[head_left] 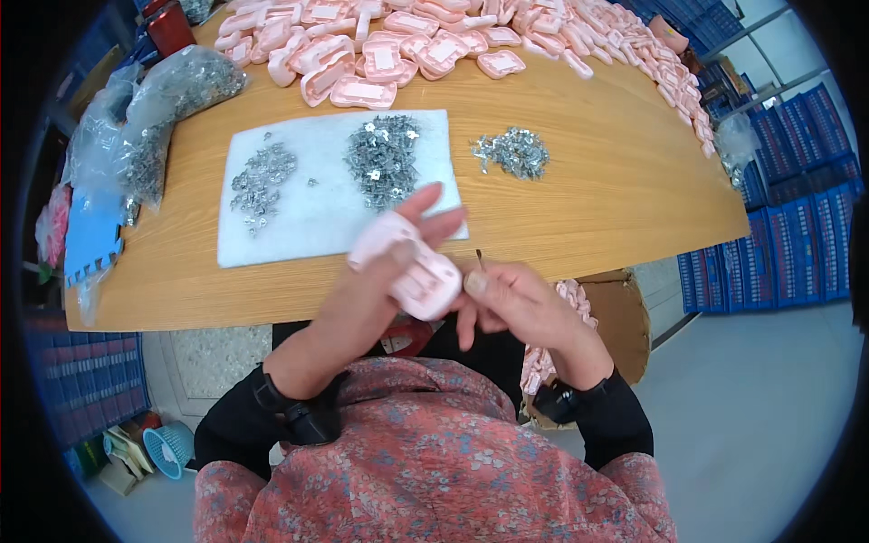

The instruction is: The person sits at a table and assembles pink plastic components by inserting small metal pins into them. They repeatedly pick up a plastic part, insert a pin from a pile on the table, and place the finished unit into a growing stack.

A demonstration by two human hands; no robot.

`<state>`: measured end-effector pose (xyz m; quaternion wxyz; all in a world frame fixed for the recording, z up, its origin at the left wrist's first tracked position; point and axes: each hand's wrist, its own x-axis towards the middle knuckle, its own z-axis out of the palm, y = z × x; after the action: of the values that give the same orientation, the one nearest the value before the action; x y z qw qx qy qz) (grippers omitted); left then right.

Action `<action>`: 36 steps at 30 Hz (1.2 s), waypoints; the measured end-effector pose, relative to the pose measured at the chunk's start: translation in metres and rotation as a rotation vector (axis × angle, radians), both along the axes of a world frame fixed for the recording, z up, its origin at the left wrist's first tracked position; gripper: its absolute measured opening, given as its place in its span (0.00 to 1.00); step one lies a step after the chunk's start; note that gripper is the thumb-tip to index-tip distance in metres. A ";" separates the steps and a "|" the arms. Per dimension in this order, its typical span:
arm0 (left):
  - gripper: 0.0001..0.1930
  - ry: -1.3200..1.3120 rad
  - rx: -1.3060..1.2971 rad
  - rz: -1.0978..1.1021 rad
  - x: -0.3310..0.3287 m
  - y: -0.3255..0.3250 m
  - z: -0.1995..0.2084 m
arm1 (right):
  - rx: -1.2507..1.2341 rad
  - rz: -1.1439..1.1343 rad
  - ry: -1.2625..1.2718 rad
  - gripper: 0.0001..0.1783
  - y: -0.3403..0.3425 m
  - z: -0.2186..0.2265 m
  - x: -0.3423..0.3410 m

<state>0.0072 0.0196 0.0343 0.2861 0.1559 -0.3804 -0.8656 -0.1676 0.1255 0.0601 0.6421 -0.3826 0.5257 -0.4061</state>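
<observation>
Floral smock fabric (407, 452) lay nearest, on your side of both hands. Your left hand (362, 294) grasped a pink shell (430, 285), recesses upward, presumably for access by your right hand (520, 299), which pinched a slim dark item (480, 257). The shell's long axis slanted rightward and toward you, one end pointing toward your right hand. Metal pieces (382, 163) lay beyond both hands, likely for reach.

My reddish-pink top (434, 462) is patterned with small blue and pale flowers. I wear black sleeves (623, 423) and black wrist straps (266, 391) with dark, boxy units (310, 423).
</observation>
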 end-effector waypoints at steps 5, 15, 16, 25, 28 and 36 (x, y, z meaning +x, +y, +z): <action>0.29 -0.050 0.039 0.002 0.035 -0.031 -0.018 | -0.361 -0.346 0.936 0.08 -0.031 -0.017 -0.047; 0.23 -0.081 0.150 -0.099 0.047 -0.031 -0.027 | -0.447 -0.239 1.680 0.08 -0.098 -0.041 -0.079; 0.23 -0.088 0.137 -0.106 0.048 -0.031 -0.027 | -0.443 -0.237 1.690 0.08 -0.099 -0.044 -0.079; 0.22 -0.184 0.108 -0.089 0.025 -0.029 -0.005 | -0.515 -0.228 1.051 0.07 -0.065 -0.001 -0.026; 0.23 -0.209 0.041 -0.046 0.012 -0.031 -0.005 | -0.618 -0.166 0.998 0.07 -0.054 0.010 -0.002; 0.23 -0.272 -0.041 -0.036 0.007 -0.025 -0.014 | -0.692 -0.166 0.948 0.08 -0.045 -0.001 0.008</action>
<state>0.0141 -0.0052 0.0206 0.2194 0.2589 -0.4361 -0.8335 -0.1592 0.0810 0.0591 0.1410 -0.6671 0.6204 -0.3875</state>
